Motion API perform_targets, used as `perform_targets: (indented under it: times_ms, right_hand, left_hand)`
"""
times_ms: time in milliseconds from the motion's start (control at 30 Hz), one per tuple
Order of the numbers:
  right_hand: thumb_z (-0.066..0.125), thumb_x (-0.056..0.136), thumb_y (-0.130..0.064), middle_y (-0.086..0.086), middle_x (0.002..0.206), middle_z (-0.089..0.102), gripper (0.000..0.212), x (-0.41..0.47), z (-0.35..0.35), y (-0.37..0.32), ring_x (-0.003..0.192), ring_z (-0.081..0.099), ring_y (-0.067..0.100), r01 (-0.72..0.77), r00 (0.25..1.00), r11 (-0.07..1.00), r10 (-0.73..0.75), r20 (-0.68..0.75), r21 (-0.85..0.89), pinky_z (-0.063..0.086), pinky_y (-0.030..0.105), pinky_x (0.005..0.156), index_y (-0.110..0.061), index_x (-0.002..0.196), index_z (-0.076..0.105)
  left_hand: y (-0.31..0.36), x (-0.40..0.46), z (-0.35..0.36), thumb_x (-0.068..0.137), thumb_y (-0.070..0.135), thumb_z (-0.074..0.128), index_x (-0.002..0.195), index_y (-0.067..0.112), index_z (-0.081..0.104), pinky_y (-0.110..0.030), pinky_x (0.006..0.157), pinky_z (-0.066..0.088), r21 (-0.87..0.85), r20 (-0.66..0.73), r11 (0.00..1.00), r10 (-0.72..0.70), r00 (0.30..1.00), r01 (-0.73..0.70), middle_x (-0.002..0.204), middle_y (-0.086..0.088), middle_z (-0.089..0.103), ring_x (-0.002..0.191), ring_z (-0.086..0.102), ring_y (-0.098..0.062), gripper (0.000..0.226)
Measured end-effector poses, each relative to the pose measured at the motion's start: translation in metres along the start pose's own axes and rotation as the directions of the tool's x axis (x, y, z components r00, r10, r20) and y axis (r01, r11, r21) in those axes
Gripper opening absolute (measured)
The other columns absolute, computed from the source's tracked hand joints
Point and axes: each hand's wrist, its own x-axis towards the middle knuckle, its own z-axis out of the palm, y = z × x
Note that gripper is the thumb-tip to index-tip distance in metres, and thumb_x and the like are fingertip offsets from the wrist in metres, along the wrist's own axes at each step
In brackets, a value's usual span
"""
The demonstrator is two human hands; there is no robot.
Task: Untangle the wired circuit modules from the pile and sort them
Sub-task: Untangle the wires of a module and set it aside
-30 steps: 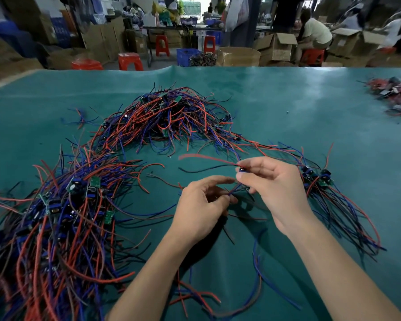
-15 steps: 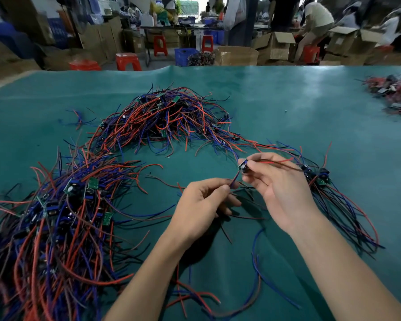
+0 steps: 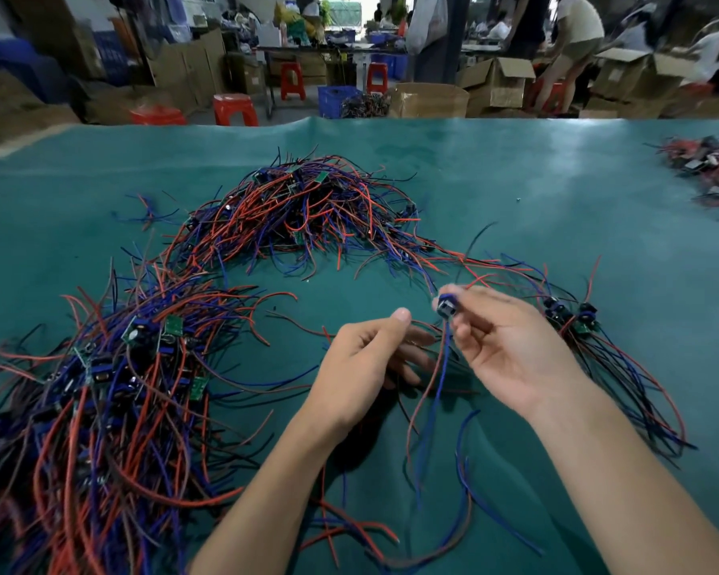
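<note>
My right hand (image 3: 503,350) pinches a small dark-blue circuit module (image 3: 447,307) between thumb and fingertips, lifted above the green table (image 3: 515,193). Its blue and red wires (image 3: 434,392) hang down past my left hand (image 3: 362,363), whose thumb is raised and fingers are loosely spread, gripping nothing that I can see. A large tangled pile of red, blue and black wired modules (image 3: 100,392) lies at the left. A second tangle (image 3: 308,217) sits further back in the middle. A small group of modules (image 3: 573,319) lies to the right of my right hand, wires trailing toward me.
Another heap of parts (image 3: 706,172) lies at the table's far right edge. Loose wires (image 3: 349,529) lie between my forearms. Beyond the table stand cardboard boxes (image 3: 428,99), red stools (image 3: 235,110) and people at work.
My right hand has lifted the module and turned it upright, so its wires now hang down. My left hand has let go of the wires and spread its fingers.
</note>
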Motion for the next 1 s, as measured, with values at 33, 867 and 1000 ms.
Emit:
perform_targets:
  times_ms: [33,867,1000]
  right_hand:
    - [0.076,0.074,-0.006,0.006,0.071,0.07,0.002,0.0,0.001,0.004,0.049,0.06,0.006,-0.003,1.0,0.996,0.004,0.002,-0.09,0.05,0.014,0.046,-0.007,0.072,0.077]
    - [0.078,0.078,-0.017,-0.008,0.063,0.072,0.012,0.016,-0.036,-0.009,0.054,0.064,0.012,0.459,0.676,0.614,-0.71,-0.195,-0.642,0.058,0.039,0.066,-0.025,0.072,0.072]
    - [0.079,0.081,-0.014,-0.011,0.063,0.072,0.014,0.02,-0.05,-0.017,0.054,0.064,0.009,0.477,0.56,0.657,-0.739,-0.374,-0.584,0.054,0.033,0.062,-0.025,0.076,0.071]
  left_hand:
    - [0.0,0.0,0.0,0.096,0.056,0.048,0.089,0.011,0.074,-0.017,0.051,0.039,0.003,-0.001,1.0,0.01,1.0,-0.01,0.081,-0.008,0.077,0.061,0.062,-0.015,0.052]
    - [-0.008,0.002,-0.003,0.097,0.016,0.063,0.079,0.008,0.068,-0.024,0.051,0.038,0.214,-0.001,0.974,0.076,0.997,-0.074,0.058,-0.001,0.067,0.048,0.046,-0.011,0.02]
    - [-0.008,0.002,-0.002,0.097,0.015,0.062,0.078,0.011,0.068,-0.022,0.05,0.038,0.228,-0.02,0.971,0.081,0.996,-0.075,0.059,-0.002,0.068,0.047,0.047,-0.01,0.021]
